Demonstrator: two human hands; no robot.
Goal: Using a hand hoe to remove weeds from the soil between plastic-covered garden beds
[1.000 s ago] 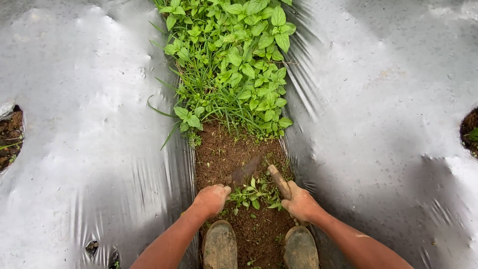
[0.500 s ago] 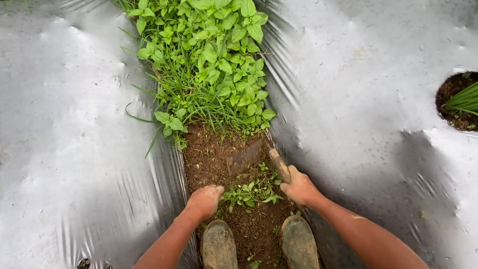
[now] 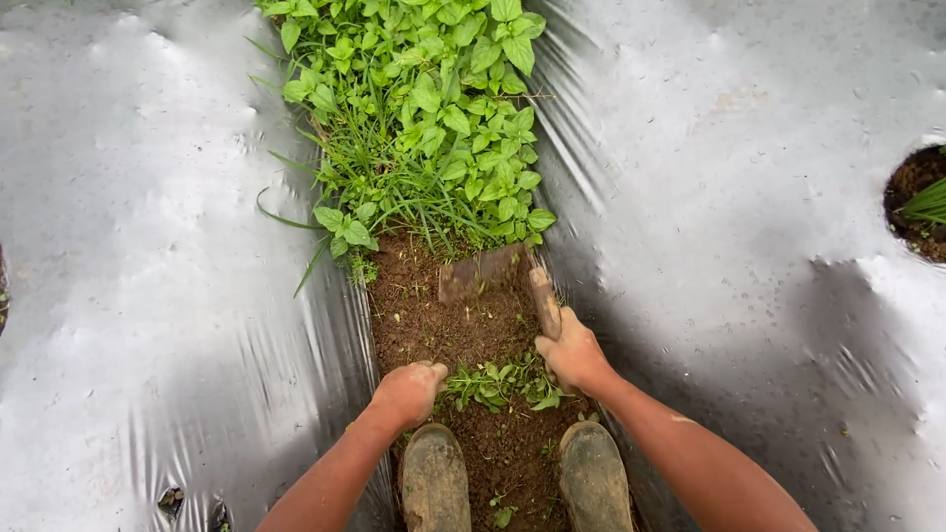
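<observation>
Head view: a hoe [image 3: 490, 273] is gripped by the right hand [image 3: 574, 353], handle running up-frame, blade lying up-left at the weeds [image 3: 424, 128]; the left hand [image 3: 409, 391] is clenched on soil [image 3: 434, 325].

Bare forearms, mud-caked boots [image 3: 434, 480]

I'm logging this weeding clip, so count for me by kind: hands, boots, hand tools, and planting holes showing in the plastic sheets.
Hands: 2, the left hand resting on the soil and the right hand gripping the tool.
Boots: 2, a left boot and a right boot, both muddy.
Hand tools: 1, a small hoe.
Planting holes: 1 clearly seen, the hole at far right.
Total: 6.
</observation>
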